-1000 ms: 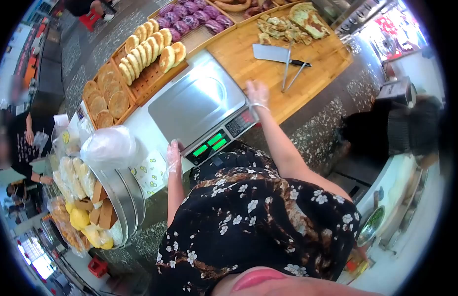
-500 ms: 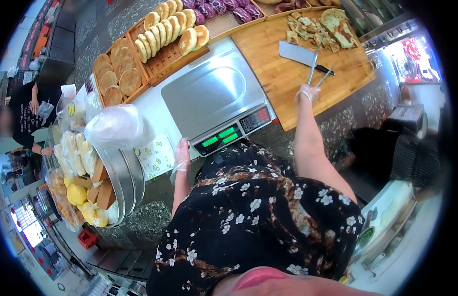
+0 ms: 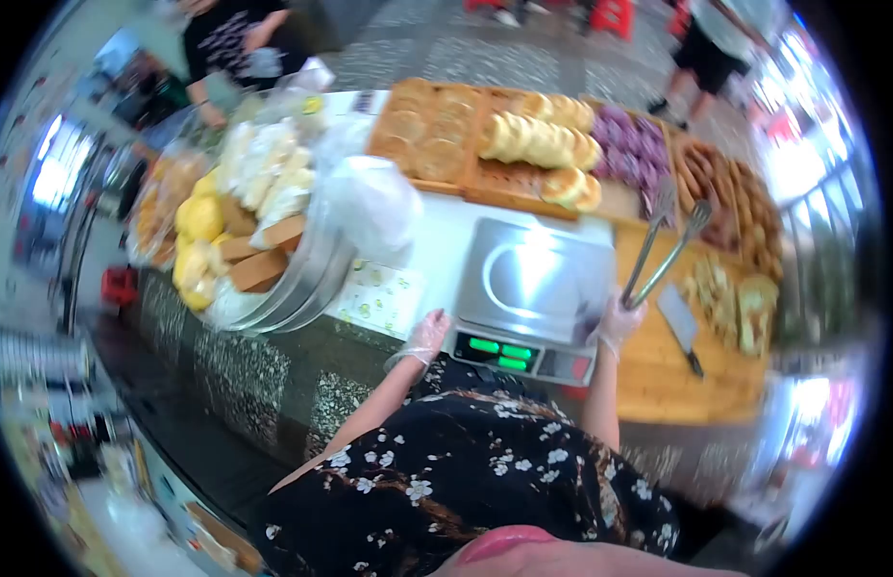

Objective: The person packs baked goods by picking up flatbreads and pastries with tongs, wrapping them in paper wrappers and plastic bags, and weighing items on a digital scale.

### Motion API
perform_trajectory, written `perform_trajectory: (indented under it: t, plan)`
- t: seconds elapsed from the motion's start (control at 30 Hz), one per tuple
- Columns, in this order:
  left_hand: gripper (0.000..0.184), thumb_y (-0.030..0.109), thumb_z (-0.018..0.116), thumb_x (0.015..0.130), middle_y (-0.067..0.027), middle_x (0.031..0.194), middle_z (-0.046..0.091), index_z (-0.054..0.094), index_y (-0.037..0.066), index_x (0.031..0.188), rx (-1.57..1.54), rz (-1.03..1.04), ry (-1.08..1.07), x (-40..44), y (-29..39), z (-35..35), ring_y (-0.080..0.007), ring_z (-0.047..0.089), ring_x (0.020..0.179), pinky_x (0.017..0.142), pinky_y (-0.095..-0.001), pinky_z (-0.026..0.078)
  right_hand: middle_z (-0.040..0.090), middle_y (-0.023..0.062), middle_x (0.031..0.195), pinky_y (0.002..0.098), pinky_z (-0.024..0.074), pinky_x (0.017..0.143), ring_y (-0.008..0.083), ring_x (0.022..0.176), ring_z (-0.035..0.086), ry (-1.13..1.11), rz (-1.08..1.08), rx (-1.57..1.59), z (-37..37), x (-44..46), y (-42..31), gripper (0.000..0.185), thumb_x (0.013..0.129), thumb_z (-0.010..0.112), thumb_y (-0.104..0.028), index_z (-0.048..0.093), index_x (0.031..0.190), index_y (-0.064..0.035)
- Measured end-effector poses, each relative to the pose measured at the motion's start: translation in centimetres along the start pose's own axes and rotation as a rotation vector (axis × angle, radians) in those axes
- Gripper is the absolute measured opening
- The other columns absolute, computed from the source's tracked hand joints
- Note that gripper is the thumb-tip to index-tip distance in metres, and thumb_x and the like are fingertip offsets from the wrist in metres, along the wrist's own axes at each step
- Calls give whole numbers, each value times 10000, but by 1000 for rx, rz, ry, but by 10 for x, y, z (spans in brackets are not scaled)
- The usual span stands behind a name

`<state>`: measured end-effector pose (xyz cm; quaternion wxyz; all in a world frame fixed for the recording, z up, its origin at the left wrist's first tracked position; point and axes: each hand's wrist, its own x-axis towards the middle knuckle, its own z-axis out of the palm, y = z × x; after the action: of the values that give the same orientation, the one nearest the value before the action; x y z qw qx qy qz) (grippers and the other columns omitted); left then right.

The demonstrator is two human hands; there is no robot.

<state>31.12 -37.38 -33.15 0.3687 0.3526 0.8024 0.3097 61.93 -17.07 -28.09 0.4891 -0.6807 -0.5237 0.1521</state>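
My right hand [image 3: 620,322], in a clear plastic glove, grips metal tongs [image 3: 669,260] by the handle end beside the scale's right edge. The tongs' two arms are spread, point away from me, and hold nothing that I can see. My left hand [image 3: 429,337], gloved too, is by the front left corner of the digital scale [image 3: 533,279], its fingers curled with nothing visible in them. The scale's steel pan is bare and its green displays are lit. Right of it, a cleaver [image 3: 677,317] and cut flatbread [image 3: 718,303] lie on a wooden board [image 3: 648,375].
Behind the scale are trays of flat round breads [image 3: 432,125], pale buns [image 3: 533,139], purple pastries [image 3: 629,144] and brown pastries [image 3: 720,183]. At left, plastic bags [image 3: 374,207] sit by a metal drum [image 3: 322,279] bearing bagged food. People [image 3: 240,38] stand beyond.
My view has turned. My right hand has drawn the tongs from over the board, near the cleaver, back beside the scale and lifted them. My left hand stays near the scale's left corner.
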Motion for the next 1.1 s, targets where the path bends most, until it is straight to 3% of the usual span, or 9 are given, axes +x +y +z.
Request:
perform_trajectory:
  t: [0.13, 0.2, 0.33, 0.5, 0.67, 0.73, 0.8, 0.97, 1.1]
  plan:
    - [444, 308, 548, 872, -175, 1164, 617, 566, 24, 1213, -84, -102, 108, -20, 10, -34, -256, 588, 1091, 947, -336, 434, 521, 76, 724, 332, 424, 593, 205, 644, 503, -278, -248, 129, 45, -20, -61, 251, 757, 694, -184, 509, 816, -26]
    - [378, 276, 557, 861, -148, 1107, 650, 612, 58, 1166, -73, -138, 240, -32, 13, -61, -244, 613, 1039, 915, -328, 454, 490, 53, 641, 340, 416, 568, 192, 590, 488, -578, -112, 190, 64, -43, -79, 252, 759, 697, -181, 494, 756, -32]
    - [312, 287, 556, 890, -152, 1056, 666, 648, 77, 1102, -134, -241, 593, -39, -29, -128, -232, 642, 966, 881, -333, 471, 523, 37, 580, 293, 432, 467, 127, 486, 525, -669, -286, 212, 99, -83, -90, 256, 785, 701, -203, 516, 747, -29]
    - [313, 173, 604, 873, -88, 1058, 641, 594, 18, 1145, -388, -143, 1035, -65, -111, -228, -168, 595, 961, 862, -307, 463, 512, 19, 531, 269, 374, 413, 120, 430, 476, -876, 292, 335, 109, -97, -96, 296, 807, 707, -275, 582, 741, -14]
    - [847, 96, 591, 816, -31, 802, 544, 63, 64, 1477, -565, 52, 1468, -153, -34, -370, -123, 490, 715, 687, -273, 428, 498, 27, 500, 253, 350, 361, 105, 394, 466, -882, 508, 471, 99, -89, -107, 275, 826, 692, -258, 549, 715, -50]
    - [896, 81, 611, 805, -48, 787, 558, 26, 88, 1484, -606, 83, 1611, -196, 36, -412, -132, 510, 666, 653, -262, 437, 493, 27, 491, 250, 342, 346, 102, 382, 459, -878, 549, 499, 100, -88, -104, 274, 833, 686, -257, 537, 716, -59]
    - [965, 92, 665, 799, -100, 821, 599, -32, 24, 1463, -474, 362, 1795, -229, 22, -483, -152, 567, 681, 621, -270, 472, 492, 26, 493, 251, 336, 332, 104, 374, 449, -884, 530, 524, 105, -89, -98, 265, 844, 676, -245, 518, 741, -58]
    - [606, 126, 605, 890, -125, 939, 622, 271, -24, 1373, -107, 553, 1996, -268, 90, -524, -152, 592, 801, 711, -258, 489, 470, 12, 500, 251, 320, 323, 98, 363, 426, -910, 507, 516, 103, -92, -100, 230, 853, 662, -215, 504, 787, -62]
    - [194, 165, 499, 920, -82, 871, 620, 590, 7, 987, 186, 424, 1470, -200, 32, -468, -156, 539, 755, 696, -300, 456, 486, 2, 492, 230, 313, 344, 76, 371, 427, -883, 487, 523, 99, -93, -107, 224, 827, 693, -191, 545, 716, -67]
